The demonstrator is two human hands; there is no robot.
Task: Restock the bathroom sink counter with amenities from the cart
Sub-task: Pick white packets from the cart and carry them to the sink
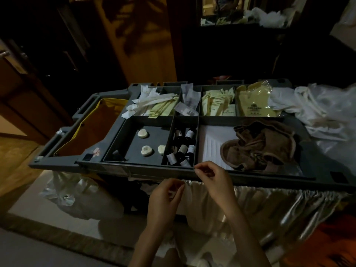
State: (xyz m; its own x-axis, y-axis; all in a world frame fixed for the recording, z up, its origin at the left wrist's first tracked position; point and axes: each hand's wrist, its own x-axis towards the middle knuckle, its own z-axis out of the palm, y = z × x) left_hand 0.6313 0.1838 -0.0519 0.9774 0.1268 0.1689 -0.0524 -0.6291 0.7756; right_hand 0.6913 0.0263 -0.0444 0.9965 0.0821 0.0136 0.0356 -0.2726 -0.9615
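The grey moulded-plastic cart carries all the amenities in its divided top tray; the bathroom table they are meant for is not in view. A crumpled brown cloth, soft and plush, slumps over the near right compartment and could snag on a sleeve and drag across the dividers. The flat cream packets in the back row are slick and loosely heaped, so I judge that a quick grab may scatter some of them. The small dark bottles lie jumbled on their sides; being smooth and round, they could roll away or slip in this dim light. Three pale round soaps sit apart in the near left compartment. The left hand and right hand hover at the front rim with fingers curled; I cannot tell whether either is grasping anything.
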